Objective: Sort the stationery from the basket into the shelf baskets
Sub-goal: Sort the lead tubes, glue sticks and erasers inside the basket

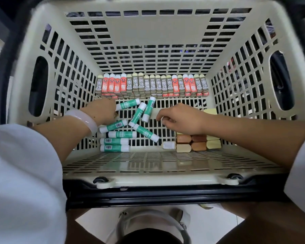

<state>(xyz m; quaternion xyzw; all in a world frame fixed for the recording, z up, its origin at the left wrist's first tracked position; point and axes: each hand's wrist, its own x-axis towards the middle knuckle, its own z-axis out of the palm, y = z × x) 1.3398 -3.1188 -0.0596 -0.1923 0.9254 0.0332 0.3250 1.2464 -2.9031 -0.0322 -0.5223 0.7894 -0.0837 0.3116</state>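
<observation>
In the basket (153, 34), 8 green glue sticks (138, 116) lie loose on the floor. Beyond them, 20 erasers (152, 85) stand in a row along the far wall: 7 red, 13 grey. The left hand (102, 110) grasps 1 stick's end. The right hand (181, 119) pinches a small white piece. Below it sit about 8 tan and brown blocks (198, 143).

Both arms are reaching forward and down, white sleeves pushed up. Left hand (102, 110) is curling its fingers, a pale bangle (83, 120) on the wrist. Right hand (181, 118) is hanging knuckles-up, fingertips pinching something small and white.
</observation>
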